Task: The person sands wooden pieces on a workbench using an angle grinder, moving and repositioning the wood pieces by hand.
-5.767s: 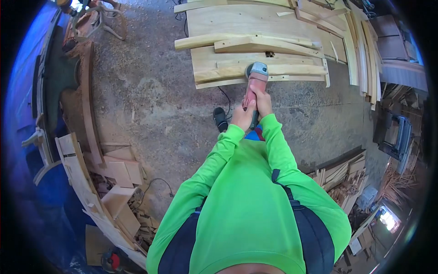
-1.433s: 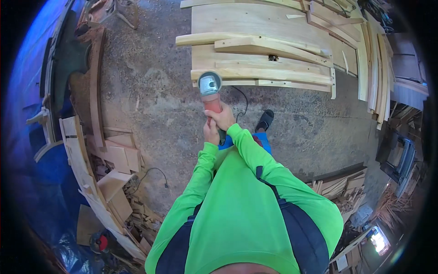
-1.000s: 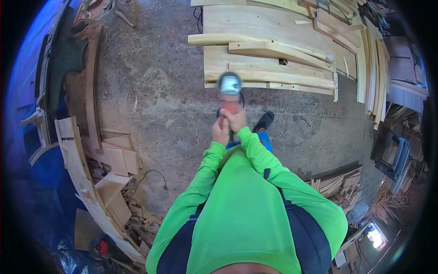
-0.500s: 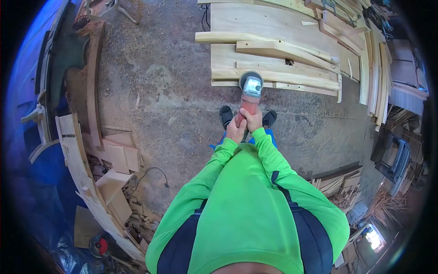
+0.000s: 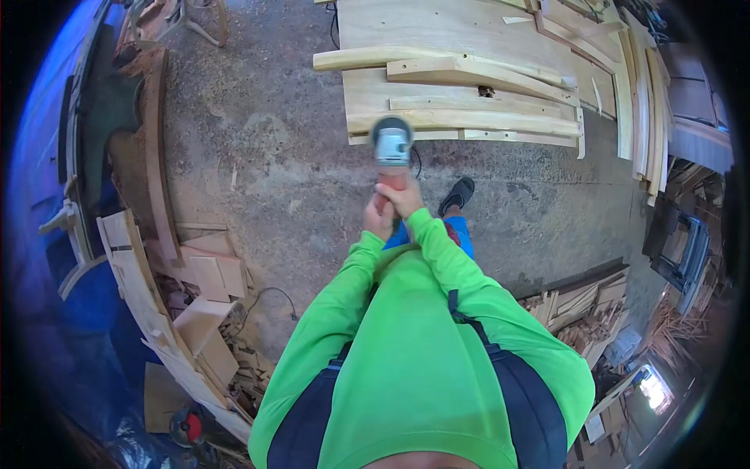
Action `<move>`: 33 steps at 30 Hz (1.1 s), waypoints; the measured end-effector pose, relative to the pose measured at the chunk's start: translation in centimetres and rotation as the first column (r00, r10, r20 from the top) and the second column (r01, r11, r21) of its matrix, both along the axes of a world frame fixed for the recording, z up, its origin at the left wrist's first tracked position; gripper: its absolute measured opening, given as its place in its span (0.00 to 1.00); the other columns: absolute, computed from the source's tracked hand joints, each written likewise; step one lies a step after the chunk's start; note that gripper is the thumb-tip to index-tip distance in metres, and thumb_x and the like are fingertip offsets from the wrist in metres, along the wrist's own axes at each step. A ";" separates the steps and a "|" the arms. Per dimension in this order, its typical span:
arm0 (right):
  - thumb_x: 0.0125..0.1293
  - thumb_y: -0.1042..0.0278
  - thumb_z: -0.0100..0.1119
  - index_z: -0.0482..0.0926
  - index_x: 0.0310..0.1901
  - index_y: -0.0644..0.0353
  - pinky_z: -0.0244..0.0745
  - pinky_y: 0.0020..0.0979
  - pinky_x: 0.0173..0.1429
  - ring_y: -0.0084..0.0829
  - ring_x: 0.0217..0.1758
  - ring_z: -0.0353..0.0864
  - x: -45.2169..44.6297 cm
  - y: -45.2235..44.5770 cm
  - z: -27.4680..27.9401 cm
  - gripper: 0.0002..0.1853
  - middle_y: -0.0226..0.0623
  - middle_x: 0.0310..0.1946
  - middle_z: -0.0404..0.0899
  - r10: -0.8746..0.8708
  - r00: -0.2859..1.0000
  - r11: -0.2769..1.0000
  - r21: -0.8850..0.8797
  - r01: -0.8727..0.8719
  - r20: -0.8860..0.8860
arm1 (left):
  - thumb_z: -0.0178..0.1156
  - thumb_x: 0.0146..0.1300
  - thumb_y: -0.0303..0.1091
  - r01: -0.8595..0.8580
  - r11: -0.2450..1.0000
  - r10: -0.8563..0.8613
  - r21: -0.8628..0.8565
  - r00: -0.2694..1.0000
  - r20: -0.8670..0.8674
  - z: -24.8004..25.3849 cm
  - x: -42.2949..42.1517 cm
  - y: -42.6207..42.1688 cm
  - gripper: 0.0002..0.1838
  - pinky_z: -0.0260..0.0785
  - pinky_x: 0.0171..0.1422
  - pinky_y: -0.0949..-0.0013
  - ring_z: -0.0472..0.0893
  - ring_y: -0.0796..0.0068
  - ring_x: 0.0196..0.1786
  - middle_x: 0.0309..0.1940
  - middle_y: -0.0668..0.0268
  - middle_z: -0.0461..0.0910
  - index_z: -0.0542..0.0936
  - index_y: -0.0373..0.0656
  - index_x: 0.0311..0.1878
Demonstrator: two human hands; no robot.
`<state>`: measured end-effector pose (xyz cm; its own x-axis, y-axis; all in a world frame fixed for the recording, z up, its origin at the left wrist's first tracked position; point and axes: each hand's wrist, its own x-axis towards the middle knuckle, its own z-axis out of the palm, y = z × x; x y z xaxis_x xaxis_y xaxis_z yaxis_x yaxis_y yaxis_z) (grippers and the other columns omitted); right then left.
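Both hands are closed round an angle grinder [image 5: 391, 148] with a silvery head and a reddish body. My right hand [image 5: 405, 197] grips the body just behind the head. Lower down and closer to me, my left hand [image 5: 378, 218] wraps the rear end. The round dark disc at the front of the grinder overlaps the near edge of a pale wooden plank [image 5: 469, 121] in view; whether it touches the wood I cannot tell. Part of a dark cord curves beside the grinder head.
Several curved wooden pieces [image 5: 476, 76] lie on a broad plywood sheet [image 5: 422, 30] ahead. Wood offcuts [image 5: 215, 273] and a leaning panel [image 5: 144, 281] stand at left. A scrap pile [image 5: 586, 309] lies at right. Sawdust covers the concrete floor [image 5: 266, 148].
The grinder and both hands have shifted left relative to the planks. My left foot has gone out of sight, while the right one still shows. The view has moved slightly.
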<state>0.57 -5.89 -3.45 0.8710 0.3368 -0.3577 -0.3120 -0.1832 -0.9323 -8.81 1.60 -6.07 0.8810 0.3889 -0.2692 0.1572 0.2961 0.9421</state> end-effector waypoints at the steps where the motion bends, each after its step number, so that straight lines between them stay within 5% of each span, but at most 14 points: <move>1: 0.57 0.58 0.72 0.84 0.39 0.63 0.78 0.32 0.42 0.28 0.34 0.83 0.0 -1.5 -0.1 0.17 0.35 0.31 0.85 -0.057 0.998 0.998 0.022 0.058 -0.030 | 0.58 0.67 0.58 0.031 1.000 -0.031 0.003 0.999 0.029 -0.5 0.4 -1.3 0.35 0.72 0.58 0.64 0.81 0.68 0.52 0.49 0.57 0.82 0.74 0.32 0.59; 6: 0.55 0.59 0.74 0.84 0.39 0.62 0.79 0.33 0.43 0.30 0.34 0.85 0.4 -4.0 -0.5 0.16 0.37 0.32 0.86 -0.122 0.988 0.990 0.058 0.128 -0.089 | 0.60 0.66 0.56 0.189 0.941 -0.158 0.280 0.979 -0.127 -1.1 0.6 -2.7 0.34 0.72 0.58 0.64 0.82 0.67 0.52 0.48 0.56 0.82 0.74 0.31 0.58; 9: 0.55 0.58 0.73 0.84 0.40 0.62 0.79 0.34 0.43 0.31 0.34 0.85 0.5 -1.4 1.0 0.17 0.38 0.32 0.86 -0.023 0.998 0.999 0.040 0.026 -0.055 | 0.59 0.66 0.57 0.008 0.992 -0.006 0.129 1.000 -0.020 -1.0 0.1 -1.2 0.35 0.72 0.57 0.63 0.82 0.66 0.52 0.49 0.56 0.83 0.73 0.31 0.59; 14: 0.54 0.56 0.73 0.83 0.43 0.60 0.79 0.37 0.46 0.33 0.37 0.84 -0.2 4.9 2.0 0.20 0.39 0.34 0.86 0.134 0.990 0.991 -0.001 -0.134 0.042 | 0.52 0.71 0.60 -0.171 0.971 0.173 0.170 0.985 -0.003 -2.0 -1.9 2.6 0.36 0.71 0.59 0.66 0.80 0.66 0.55 0.52 0.55 0.81 0.72 0.31 0.63; 17: 0.54 0.56 0.73 0.83 0.43 0.61 0.79 0.36 0.46 0.32 0.38 0.84 -0.4 5.0 1.1 0.20 0.40 0.35 0.86 0.105 0.994 0.994 -0.024 -0.104 0.043 | 0.51 0.72 0.59 -0.050 0.992 0.067 0.118 0.987 -0.146 -1.8 -2.7 3.2 0.36 0.69 0.62 0.66 0.79 0.67 0.58 0.55 0.56 0.80 0.71 0.32 0.64; 20: 0.54 0.55 0.73 0.83 0.43 0.62 0.79 0.35 0.45 0.31 0.37 0.84 0.3 1.2 1.8 0.21 0.40 0.35 0.86 0.017 1.000 1.000 0.001 -0.017 0.010 | 0.53 0.72 0.55 -0.045 0.993 0.051 0.105 0.997 -0.051 2.4 0.0 -0.1 0.33 0.69 0.63 0.66 0.79 0.67 0.58 0.56 0.56 0.79 0.72 0.32 0.63; 22: 0.56 0.55 0.72 0.82 0.46 0.62 0.80 0.36 0.45 0.33 0.36 0.85 0.9 -2.5 2.0 0.22 0.40 0.35 0.86 -0.028 0.998 0.988 -0.155 0.019 -0.058 | 0.55 0.72 0.51 0.065 0.998 -0.067 -0.027 0.994 -0.091 2.6 0.7 -2.5 0.30 0.69 0.63 0.66 0.79 0.67 0.57 0.56 0.57 0.79 0.72 0.32 0.63; 28: 0.63 0.58 0.67 0.82 0.44 0.64 0.78 0.29 0.41 0.26 0.33 0.82 2.5 -5.6 6.1 0.17 0.35 0.33 0.84 -0.234 0.957 0.972 -0.017 0.235 -0.171 | 0.53 0.73 0.48 0.204 0.954 -0.162 0.219 0.967 -0.197 6.9 2.7 -4.8 0.25 0.71 0.58 0.62 0.82 0.62 0.51 0.45 0.52 0.84 0.77 0.30 0.55; 31: 0.62 0.54 0.68 0.83 0.44 0.63 0.78 0.30 0.42 0.27 0.34 0.82 3.5 -1.9 7.3 0.19 0.36 0.34 0.85 -0.096 0.987 0.994 -0.063 0.088 -0.132 | 0.51 0.74 0.50 0.024 0.996 -0.011 0.083 0.988 -0.154 8.1 3.0 -3.0 0.27 0.71 0.56 0.62 0.82 0.63 0.50 0.45 0.53 0.84 0.77 0.30 0.55; 33: 0.61 0.48 0.68 0.84 0.42 0.61 0.77 0.32 0.43 0.28 0.36 0.82 3.9 1.0 7.2 0.22 0.36 0.33 0.85 0.100 0.978 0.976 -0.171 -0.132 -0.183 | 0.49 0.75 0.53 -0.038 0.999 0.047 0.036 0.956 -0.288 10.5 2.5 -0.8 0.29 0.72 0.54 0.62 0.83 0.63 0.48 0.45 0.53 0.84 0.77 0.29 0.55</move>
<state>4.46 -4.92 3.73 0.7497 0.3479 -0.5630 -0.4314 -0.3882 -0.8144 -6.33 0.76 4.38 0.7498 0.4364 -0.4973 0.4117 0.2806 0.8670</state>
